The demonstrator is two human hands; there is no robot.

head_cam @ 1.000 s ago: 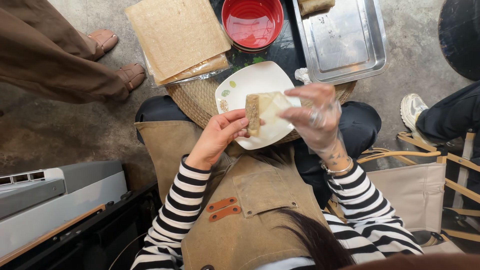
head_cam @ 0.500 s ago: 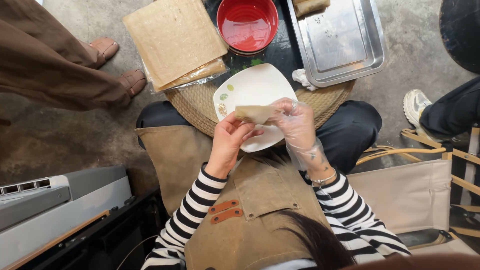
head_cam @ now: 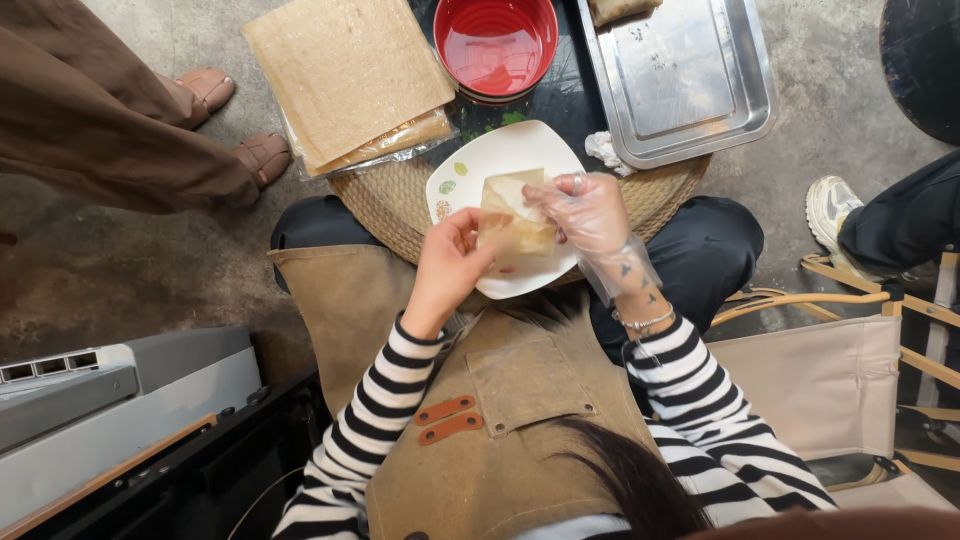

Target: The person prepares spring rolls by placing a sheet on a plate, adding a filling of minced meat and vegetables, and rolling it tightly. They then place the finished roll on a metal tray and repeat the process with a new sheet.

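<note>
A thin tan wrapper sheet (head_cam: 512, 228), folded into a small packet, is held above a white plate (head_cam: 500, 150) on my lap. My left hand (head_cam: 448, 268), bare, pinches the sheet's left edge. My right hand (head_cam: 585, 215), in a clear plastic glove, presses its fingers on the sheet's right and upper side. Both hands sit over the near half of the plate.
A stack of tan wrapper sheets (head_cam: 345, 75) lies far left on a round woven mat (head_cam: 385, 205). A red bowl (head_cam: 500, 45) and a metal tray (head_cam: 680, 80) stand beyond the plate. Another person's sandalled feet (head_cam: 235, 120) are at left; a shoe (head_cam: 835, 205) at right.
The sheet was spread flat between my hands, then folded over; now both hands hold it as a smaller packet, lower over the plate.
</note>
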